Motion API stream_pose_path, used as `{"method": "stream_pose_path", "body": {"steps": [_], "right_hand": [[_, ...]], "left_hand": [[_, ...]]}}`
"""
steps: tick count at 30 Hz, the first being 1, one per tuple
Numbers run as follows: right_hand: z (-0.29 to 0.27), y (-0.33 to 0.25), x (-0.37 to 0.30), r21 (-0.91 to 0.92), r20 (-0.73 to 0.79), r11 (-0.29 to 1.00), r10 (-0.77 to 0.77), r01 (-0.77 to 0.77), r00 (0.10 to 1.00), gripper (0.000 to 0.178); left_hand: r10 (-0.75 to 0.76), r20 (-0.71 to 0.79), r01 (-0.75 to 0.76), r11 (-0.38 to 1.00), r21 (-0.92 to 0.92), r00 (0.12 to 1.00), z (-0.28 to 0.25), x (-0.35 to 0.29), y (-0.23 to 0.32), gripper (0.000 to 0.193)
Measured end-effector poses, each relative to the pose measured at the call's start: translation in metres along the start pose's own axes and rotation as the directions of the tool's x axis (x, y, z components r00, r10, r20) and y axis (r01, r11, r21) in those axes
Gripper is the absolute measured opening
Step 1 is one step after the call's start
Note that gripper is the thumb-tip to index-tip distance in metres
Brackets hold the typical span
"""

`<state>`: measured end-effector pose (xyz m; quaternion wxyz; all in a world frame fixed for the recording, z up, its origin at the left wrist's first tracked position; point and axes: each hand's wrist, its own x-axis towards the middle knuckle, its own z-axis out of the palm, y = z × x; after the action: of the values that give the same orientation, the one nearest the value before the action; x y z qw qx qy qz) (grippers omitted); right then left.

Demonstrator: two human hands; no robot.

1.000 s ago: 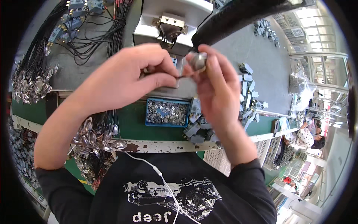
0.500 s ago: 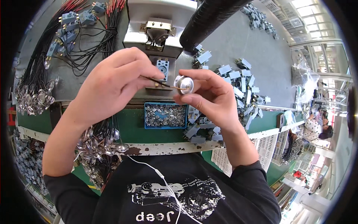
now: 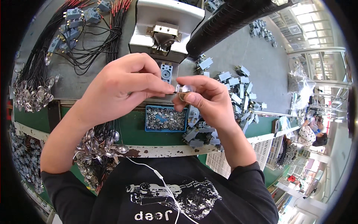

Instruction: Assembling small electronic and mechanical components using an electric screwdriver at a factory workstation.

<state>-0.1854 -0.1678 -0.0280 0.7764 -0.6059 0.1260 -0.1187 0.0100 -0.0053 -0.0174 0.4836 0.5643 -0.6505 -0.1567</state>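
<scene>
Beyond one blue tray (image 3: 166, 130), the left grip (image 3: 125, 87) pinched one wire (image 3: 175, 92), pointing sideways toward one metal cap (image 3: 184, 89) held by the right grip (image 3: 214, 104).

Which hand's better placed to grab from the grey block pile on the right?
Right hand, probably: it's nearer the grey blocks, and the left hand would have to reach past it. The right holds a round metal part, though, so needs freeing first.

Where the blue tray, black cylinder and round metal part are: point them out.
Blue tray (image 3: 166, 130): head view, near rim.
Black cylinder (image 3: 225, 28): head view, mid-length.
Round metal part (image 3: 184, 89): head view, upper portion.
</scene>
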Motion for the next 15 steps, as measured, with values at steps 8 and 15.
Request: {"method": "stream_pose_path", "body": {"steps": [8, 15], "right_hand": [[-0.006, -0.005, 0.065, -0.393, 0.523, 0.835, 0.547, -0.385, 0.653, 0.033], [-0.006, -0.005, 0.015, -0.875, 0.118, 0.466, -0.059, 0.132, 0.991, 0.058]], "left_hand": [[0.284, 0.376, -0.354, 0.926, 0.131, 0.882, -0.005, -0.011, -0.017, 0.019], [0.006, 0.348, -0.091, 0.969, 0.228, 0.937, 0.006, -0.031, -0.008, 0.020]]}}
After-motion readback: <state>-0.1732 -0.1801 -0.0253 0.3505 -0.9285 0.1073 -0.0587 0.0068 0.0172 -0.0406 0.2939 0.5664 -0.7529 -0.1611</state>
